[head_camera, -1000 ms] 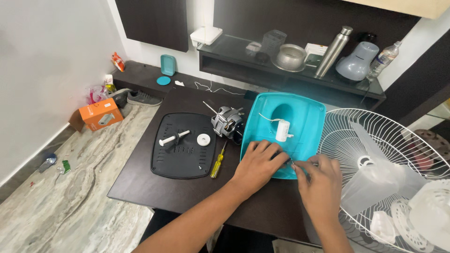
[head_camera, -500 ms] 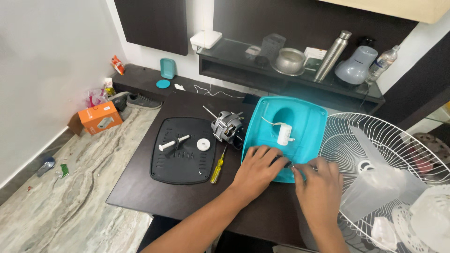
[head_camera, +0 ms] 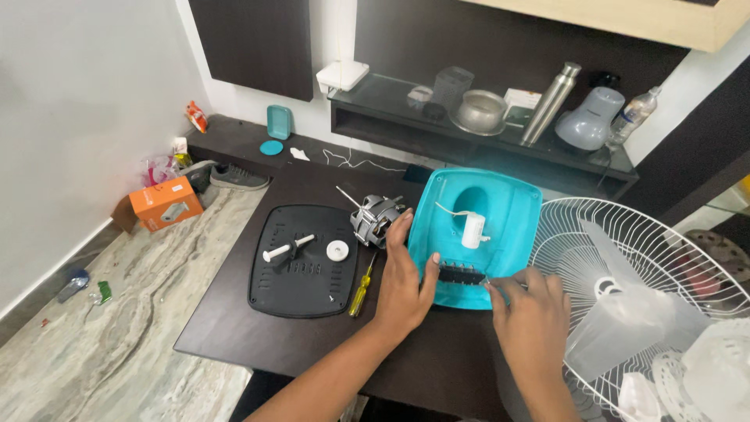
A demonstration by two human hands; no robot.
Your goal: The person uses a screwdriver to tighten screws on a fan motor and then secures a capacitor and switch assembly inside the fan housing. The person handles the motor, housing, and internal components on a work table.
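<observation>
On the table (head_camera: 297,344), the flat plate (head_camera: 301,262) lies at the left, with the screwdriver (head_camera: 359,287) just beside its right edge. The motor (head_camera: 375,220) sits behind the screwdriver, and the housing (head_camera: 500,203) lies right of the motor. The fan guard (head_camera: 625,266) rests right of the housing, and the shelf (head_camera: 469,133) runs behind them all.

Black base plate (head_camera: 305,262) on dark surface (head_camera: 234,320), w/ white peg (head_camera: 287,248) & white disc (head_camera: 337,250) on it. Yellow screwdriver (head_camera: 361,286) just beside plate. White fan grille (head_camera: 625,258) at right. Orange box (head_camera: 160,202) on floor; steel flask (head_camera: 551,103) on shelf.
</observation>
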